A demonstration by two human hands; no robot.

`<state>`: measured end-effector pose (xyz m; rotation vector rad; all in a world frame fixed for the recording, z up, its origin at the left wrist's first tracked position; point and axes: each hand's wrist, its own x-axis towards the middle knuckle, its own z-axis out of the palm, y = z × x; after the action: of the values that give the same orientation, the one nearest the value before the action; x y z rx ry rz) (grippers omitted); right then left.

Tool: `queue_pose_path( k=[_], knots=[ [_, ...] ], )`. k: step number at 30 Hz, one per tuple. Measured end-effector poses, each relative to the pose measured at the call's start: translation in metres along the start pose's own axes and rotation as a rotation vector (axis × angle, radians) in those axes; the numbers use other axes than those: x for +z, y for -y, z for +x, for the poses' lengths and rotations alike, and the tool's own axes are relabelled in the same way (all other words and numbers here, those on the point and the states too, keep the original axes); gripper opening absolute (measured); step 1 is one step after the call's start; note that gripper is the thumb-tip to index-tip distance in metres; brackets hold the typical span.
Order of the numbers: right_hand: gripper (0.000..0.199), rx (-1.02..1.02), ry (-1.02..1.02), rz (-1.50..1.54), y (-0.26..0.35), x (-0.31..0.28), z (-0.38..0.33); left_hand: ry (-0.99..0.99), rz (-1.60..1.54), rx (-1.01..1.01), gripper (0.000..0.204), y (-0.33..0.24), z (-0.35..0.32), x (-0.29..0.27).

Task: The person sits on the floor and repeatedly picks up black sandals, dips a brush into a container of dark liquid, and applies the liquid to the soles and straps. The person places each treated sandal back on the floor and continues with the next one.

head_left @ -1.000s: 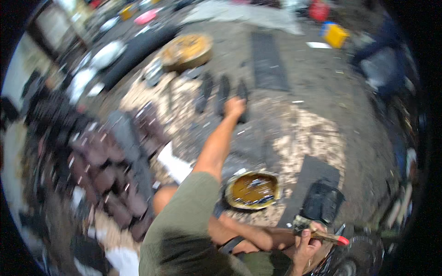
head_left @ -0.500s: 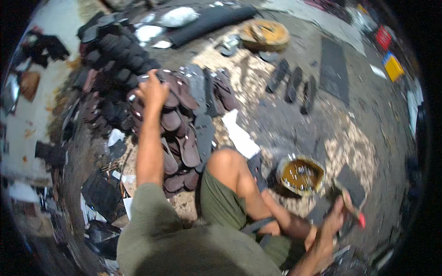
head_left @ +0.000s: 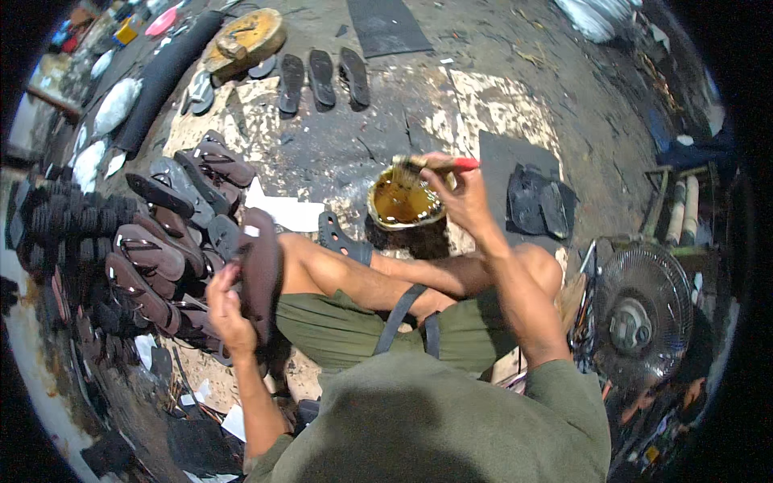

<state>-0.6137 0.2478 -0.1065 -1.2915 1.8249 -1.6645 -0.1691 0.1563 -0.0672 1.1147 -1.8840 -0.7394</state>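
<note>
Left hand (head_left: 228,310) has moved off the sandal pile (head_left: 149,248), gripping a brown sole (head_left: 262,270), long axis pointing forward; well rightward, the right hand (head_left: 463,197) grasps a brush (head_left: 411,163) near a bowl (head_left: 373,211).

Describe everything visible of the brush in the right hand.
The brush is held crosswise in the picture by the right hand, whose fingers hide the middle of its handle. The handle's exposed end is bright red and points right; the yellowish-brown bristles, which look coated, are at the left. They show over the far edge of the tub of glossy amber liquid; whether they touch it is unclear.
</note>
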Motion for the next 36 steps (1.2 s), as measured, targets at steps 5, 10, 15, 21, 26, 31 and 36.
queue_pose_path(
  k=[5,10,15,21,26,31,36],
  knots=[
    [0.018,0.04,0.358,-1.08,-0.004,-0.115,-0.028,0.237,0.274,0.161,0.065,-0.031,-0.009,0.017],
    [0.029,0.301,-0.182,-0.013,0.098,-0.074,0.0,0.163,-0.762,-0.474,0.064,-0.077,0.023,0.035],
    [0.013,-0.143,-0.113,0.378,0.149,0.068,-0.002,0.285,-1.524,-0.639,0.049,-0.143,0.016,0.124],
    [0.022,-0.182,0.061,0.483,0.141,0.066,-0.06,0.383,-1.752,-0.679,0.053,-0.099,0.013,0.131],
    [0.022,0.066,-0.061,0.156,0.14,0.006,0.02,0.54,-1.577,-0.691,0.058,-0.066,-0.012,0.133],
    [0.026,-0.181,-0.137,0.352,0.135,0.03,-0.031,0.289,-1.435,-0.704,0.064,-0.103,0.004,0.141],
    [0.021,-0.388,-0.225,0.046,0.138,-0.022,0.018,0.803,-1.721,-0.544,0.066,-0.08,0.012,0.144]
  ],
)
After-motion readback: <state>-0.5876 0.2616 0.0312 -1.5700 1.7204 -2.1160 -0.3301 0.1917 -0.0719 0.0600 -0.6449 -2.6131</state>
